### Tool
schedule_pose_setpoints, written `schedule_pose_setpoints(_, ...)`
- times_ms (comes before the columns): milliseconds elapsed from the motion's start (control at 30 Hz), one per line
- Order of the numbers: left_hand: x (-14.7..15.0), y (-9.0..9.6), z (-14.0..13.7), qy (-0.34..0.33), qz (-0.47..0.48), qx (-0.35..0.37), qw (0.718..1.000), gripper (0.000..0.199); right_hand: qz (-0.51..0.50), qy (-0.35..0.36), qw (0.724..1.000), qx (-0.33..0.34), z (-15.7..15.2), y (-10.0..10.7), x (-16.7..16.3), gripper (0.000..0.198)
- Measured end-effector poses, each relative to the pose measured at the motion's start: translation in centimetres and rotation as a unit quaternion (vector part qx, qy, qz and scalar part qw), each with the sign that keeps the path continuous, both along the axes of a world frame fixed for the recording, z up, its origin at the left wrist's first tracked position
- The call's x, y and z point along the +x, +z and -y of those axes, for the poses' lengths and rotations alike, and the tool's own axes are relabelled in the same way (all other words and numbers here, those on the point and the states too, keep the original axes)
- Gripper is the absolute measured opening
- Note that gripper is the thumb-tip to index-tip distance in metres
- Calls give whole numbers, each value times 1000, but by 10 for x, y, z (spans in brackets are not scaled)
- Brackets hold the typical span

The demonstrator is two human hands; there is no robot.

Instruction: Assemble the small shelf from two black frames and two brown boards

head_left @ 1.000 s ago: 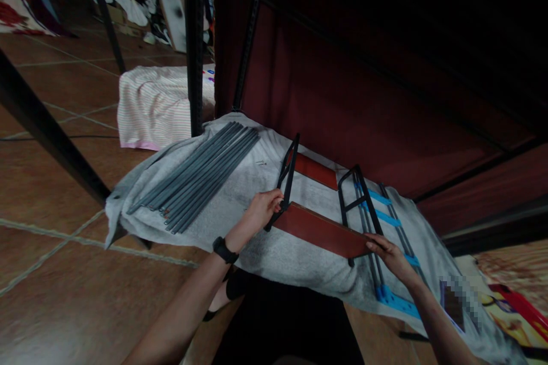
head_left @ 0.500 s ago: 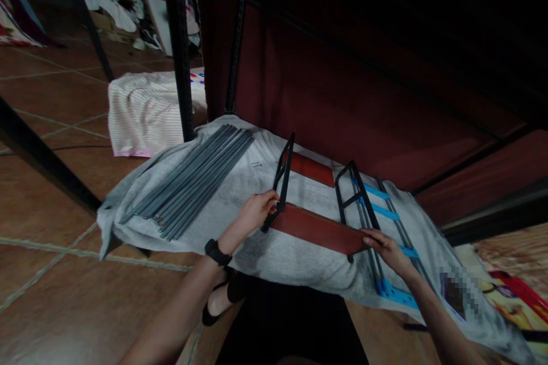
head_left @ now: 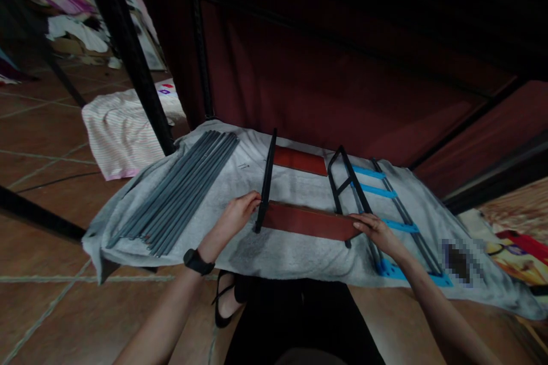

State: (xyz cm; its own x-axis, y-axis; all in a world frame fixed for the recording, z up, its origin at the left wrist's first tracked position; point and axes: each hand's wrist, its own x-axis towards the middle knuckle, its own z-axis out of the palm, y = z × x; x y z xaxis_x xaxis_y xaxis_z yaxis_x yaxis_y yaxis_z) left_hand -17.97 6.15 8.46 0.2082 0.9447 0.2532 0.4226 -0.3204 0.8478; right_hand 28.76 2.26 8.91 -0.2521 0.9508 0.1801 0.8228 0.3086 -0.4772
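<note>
My left hand (head_left: 237, 214) is closed in a pinch at the outer side of the left black metal frame (head_left: 268, 174); anything between the fingertips is too small to make out. The near red-brown board (head_left: 306, 223) spans between this frame and the right black metal frame (head_left: 362, 187). At the board's right end, my right hand (head_left: 377, 232) grips it with fingers over the top edge, close to the right frame. A second red-brown board (head_left: 299, 161) lies farther back between the two frames.
A bundle of grey rods (head_left: 177, 191) lies left on the grey cloth (head_left: 291, 262). Small screws (head_left: 244, 166) rest near the left frame. Blue connectors (head_left: 379, 191) with grey rods lie on the right. A dark upright post (head_left: 128, 57) stands at the left.
My view has shifted, so things appear farther left. The left frame now shows nearly edge-on, and my left fingers have moved to its outer side. My right hand keeps the board's right end.
</note>
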Motion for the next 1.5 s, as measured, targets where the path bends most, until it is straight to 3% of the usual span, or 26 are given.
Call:
schedule_pose_setpoints(300,-1,-2,-10,-43,77,-48,995,17,21,30,999,29,-2,-5,-2,34)
schedule_pose_setpoints(600,-3,-3,-2,4,-29,24,999,19,51,11,997,59,4,-2,-13,29)
schedule_pose_setpoints(767,-1,-5,3,30,53,-52,997,35,60,4,994,92,6,-4,-16,28)
schedule_pose_setpoints(900,5,-3,3,76,157,-101,980,49,67,7,992,110,5,-6,-15,28)
schedule_pose_setpoints(1033,9,2,2,123,190,-116,967,49,57,9,992,114,5,-7,-15,28)
schedule_pose_setpoints(1133,9,8,3,118,218,-153,957,45,45,11,993,113,5,-6,-16,28)
schedule_pose_setpoints(1500,11,16,7,120,196,-117,966,41,35,13,992,117,6,-5,-19,27)
